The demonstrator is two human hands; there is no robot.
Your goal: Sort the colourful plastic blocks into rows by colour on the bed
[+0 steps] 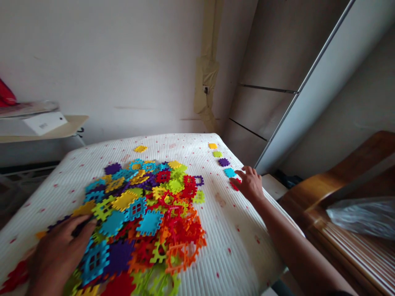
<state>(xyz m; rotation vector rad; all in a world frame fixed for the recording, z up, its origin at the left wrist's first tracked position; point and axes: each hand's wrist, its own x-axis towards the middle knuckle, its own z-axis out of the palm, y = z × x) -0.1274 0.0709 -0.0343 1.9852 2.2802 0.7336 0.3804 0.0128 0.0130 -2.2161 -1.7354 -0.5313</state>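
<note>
A large pile of notched plastic building tiles (148,222) in blue, purple, red, orange, yellow and green is heaped on the bed-like surface. My left hand (60,253) rests at the pile's left edge, its thumb and forefinger apart around a dark gap; the other fingers are partly hidden. On the right, a loose row holds a yellow tile (212,146), a green tile (217,154), a purple tile (224,162), a blue tile (230,172) and a red tile (235,184). My right hand (251,183) is at the red tile, fingers spread, partly covering it.
A white quilted cover (228,230) with small red marks lies under everything. A lone yellow tile (140,149) sits behind the pile. A wooden chair (339,168) with a plastic bag (364,217) stands right; a side table (74,124) with a white box (45,123) stands left.
</note>
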